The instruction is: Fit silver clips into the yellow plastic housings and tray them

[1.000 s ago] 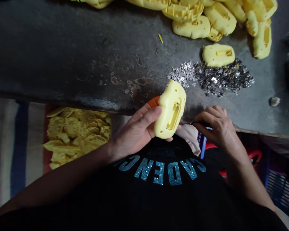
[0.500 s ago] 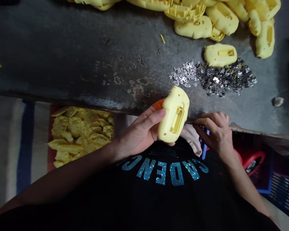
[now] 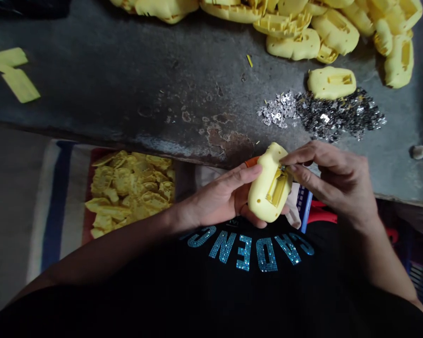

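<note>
My left hand (image 3: 221, 197) grips a yellow plastic housing (image 3: 268, 190) with an orange part (image 3: 252, 162) behind it, held just below the bench edge. The housing's rectangular slot faces up. My right hand (image 3: 333, 180) pinches a small metal piece (image 3: 284, 168) at the top of that slot, thumb and forefinger pressed together. A pile of small shiny metal clips (image 3: 324, 115) lies on the dark bench (image 3: 127, 84) just beyond the hands.
A heap of yellow housings (image 3: 303, 28) fills the bench's far edge, one lone housing (image 3: 331, 82) beside the clips. A bin of yellow parts (image 3: 130, 190) sits below the bench at left. Yellow strips (image 3: 12, 72) lie at far left. A small pale object (image 3: 419, 151) rests at right.
My right hand rose from the bench edge to the housing's slot, bringing a small metal piece. The housing dropped slightly lower and nearer my body. The view shifted, showing yellow strips at left.
</note>
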A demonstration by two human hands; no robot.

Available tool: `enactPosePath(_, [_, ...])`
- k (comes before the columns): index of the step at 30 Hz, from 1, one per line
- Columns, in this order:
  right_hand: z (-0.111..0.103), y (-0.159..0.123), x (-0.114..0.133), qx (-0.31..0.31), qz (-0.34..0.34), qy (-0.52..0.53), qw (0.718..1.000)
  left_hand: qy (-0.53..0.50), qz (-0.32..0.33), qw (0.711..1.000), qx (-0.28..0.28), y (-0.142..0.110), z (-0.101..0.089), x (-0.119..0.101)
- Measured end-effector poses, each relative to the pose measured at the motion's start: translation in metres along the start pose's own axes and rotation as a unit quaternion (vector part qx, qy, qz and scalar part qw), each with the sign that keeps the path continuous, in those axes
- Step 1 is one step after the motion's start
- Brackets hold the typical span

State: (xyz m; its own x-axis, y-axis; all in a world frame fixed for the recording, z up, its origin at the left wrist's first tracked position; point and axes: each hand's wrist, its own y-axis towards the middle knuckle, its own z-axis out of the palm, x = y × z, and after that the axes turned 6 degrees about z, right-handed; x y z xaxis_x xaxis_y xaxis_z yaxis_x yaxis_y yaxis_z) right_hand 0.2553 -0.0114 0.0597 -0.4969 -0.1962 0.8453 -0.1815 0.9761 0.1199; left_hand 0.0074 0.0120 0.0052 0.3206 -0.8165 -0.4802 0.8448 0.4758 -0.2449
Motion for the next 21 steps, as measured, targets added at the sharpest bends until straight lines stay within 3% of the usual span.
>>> enactPosePath(14, [0.008,-0.003,0.014,-0.031,-0.013,-0.169,0.985,0.000,0.017,1.000,-0.018,0.001,0.000,0.003])
enactPosePath(21, [0.019,-0.011,0.010,-0.078,-0.041,-0.246,0.965,-0.002,0.026,0.999,-0.024,0.000,-0.001,0.005])
